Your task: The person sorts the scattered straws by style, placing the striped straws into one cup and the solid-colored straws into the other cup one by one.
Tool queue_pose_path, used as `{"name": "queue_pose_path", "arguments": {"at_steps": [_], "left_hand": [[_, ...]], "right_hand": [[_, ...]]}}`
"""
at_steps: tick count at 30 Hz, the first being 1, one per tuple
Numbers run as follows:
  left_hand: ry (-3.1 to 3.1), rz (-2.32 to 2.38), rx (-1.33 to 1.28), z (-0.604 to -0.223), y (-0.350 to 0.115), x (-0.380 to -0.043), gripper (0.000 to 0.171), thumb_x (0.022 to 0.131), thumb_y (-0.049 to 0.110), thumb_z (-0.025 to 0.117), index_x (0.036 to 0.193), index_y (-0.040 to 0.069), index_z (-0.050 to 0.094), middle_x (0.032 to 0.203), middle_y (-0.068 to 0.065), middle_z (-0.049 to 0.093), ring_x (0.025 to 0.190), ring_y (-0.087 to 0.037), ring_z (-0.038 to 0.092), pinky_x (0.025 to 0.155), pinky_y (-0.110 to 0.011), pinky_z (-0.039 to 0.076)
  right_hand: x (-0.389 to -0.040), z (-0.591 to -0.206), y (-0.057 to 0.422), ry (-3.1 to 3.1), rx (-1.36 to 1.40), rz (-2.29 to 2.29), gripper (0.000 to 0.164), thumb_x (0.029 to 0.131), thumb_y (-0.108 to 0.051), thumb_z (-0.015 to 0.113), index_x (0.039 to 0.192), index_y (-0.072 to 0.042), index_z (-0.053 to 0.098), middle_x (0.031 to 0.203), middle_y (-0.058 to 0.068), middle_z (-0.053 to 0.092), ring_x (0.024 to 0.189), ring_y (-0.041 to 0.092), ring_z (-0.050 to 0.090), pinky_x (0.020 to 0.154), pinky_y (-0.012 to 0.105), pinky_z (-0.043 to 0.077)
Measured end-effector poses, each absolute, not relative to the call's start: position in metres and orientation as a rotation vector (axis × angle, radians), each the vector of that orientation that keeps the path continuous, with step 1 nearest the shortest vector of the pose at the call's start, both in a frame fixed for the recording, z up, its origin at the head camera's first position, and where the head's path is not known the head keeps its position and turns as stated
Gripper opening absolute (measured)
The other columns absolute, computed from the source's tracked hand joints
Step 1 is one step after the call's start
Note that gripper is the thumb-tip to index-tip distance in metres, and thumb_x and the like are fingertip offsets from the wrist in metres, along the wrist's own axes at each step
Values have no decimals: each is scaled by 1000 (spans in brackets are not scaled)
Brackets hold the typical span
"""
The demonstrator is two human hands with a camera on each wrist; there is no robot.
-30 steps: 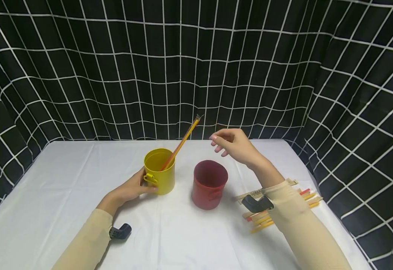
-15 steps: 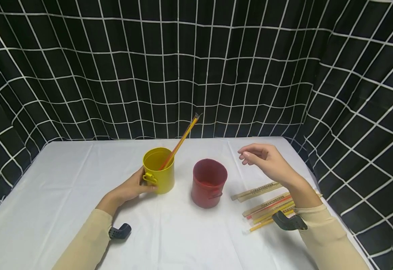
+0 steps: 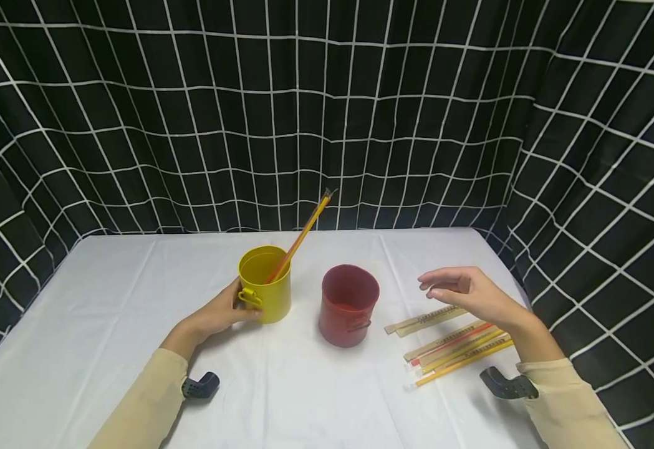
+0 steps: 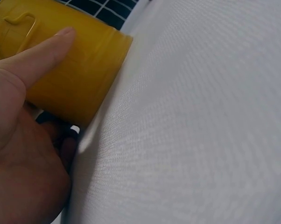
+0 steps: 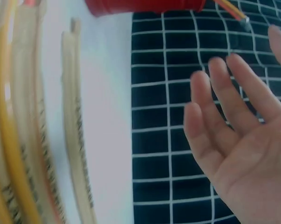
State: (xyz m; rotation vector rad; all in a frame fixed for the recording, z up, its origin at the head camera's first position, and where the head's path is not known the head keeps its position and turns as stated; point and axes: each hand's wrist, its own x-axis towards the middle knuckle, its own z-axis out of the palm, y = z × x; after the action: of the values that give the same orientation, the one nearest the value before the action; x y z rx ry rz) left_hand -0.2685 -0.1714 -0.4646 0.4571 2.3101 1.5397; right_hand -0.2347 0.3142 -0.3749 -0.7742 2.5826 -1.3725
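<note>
My left hand (image 3: pixel 220 312) grips a yellow metal pail (image 3: pixel 275 302) low on its side, thumb in front and other fingers behind. In the left wrist view the thumb lies along the wall of the yellow pail (image 4: pixel 80 70), below its wire handle. A yellow and a red straw-like stick (image 3: pixel 306 232), with a clear wrapper end, lean out of the pail to the right. A red pail (image 3: pixel 345 324) stands upright beside it. My right hand (image 3: pixel 472 293) hovers holding nothing, fingers loosely bent, above the far side of several thin sticks (image 3: pixel 456 352).
Two paper-wrapped sticks with print (image 3: pixel 424 321) lie apart from the main row, nearer the red pail. A white cloth (image 3: pixel 315 399) covers the table. Black curtains with white grid lines (image 3: pixel 282 125) enclose its back and sides.
My right hand has moved right and nearer from behind the red pail to above the sticks, uncovering most of them. The left hand and yellow pail have stayed put.
</note>
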Motion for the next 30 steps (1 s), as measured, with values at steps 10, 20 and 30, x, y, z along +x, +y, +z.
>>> {"name": "queue_pose_path", "arguments": {"at_steps": [10, 20, 30], "left_hand": [[2311, 1557, 470, -466, -172, -272, 96, 88, 21, 78, 162, 16, 17, 170, -11, 20, 159, -35, 7, 128, -62, 1], [2304, 1556, 486, -470, -171, -275, 96, 87, 21, 78, 162, 17, 18, 169, -9, 23, 159, -34, 11, 128, -62, 3], [2297, 1566, 475, -470, -175, -275, 95, 87, 22, 78, 161, 17, 18, 168, -10, 24, 159, -35, 11, 128, -63, 4]], "right_hand": [[-234, -401, 342, 2298, -857, -1171, 27, 97, -5, 61, 121, 3, 69, 119, 12, 75, 109, 1, 66, 92, 16, 53], [-226, -415, 349, 2237, -925, -1062, 21, 99, -8, 60, 114, -1, 74, 109, 15, 77, 98, 1, 68, 83, 18, 55], [-232, -424, 344, 2328, -907, -982, 17, 95, -13, 68, 108, -8, 78, 106, 8, 78, 94, -4, 64, 80, 19, 54]]}}
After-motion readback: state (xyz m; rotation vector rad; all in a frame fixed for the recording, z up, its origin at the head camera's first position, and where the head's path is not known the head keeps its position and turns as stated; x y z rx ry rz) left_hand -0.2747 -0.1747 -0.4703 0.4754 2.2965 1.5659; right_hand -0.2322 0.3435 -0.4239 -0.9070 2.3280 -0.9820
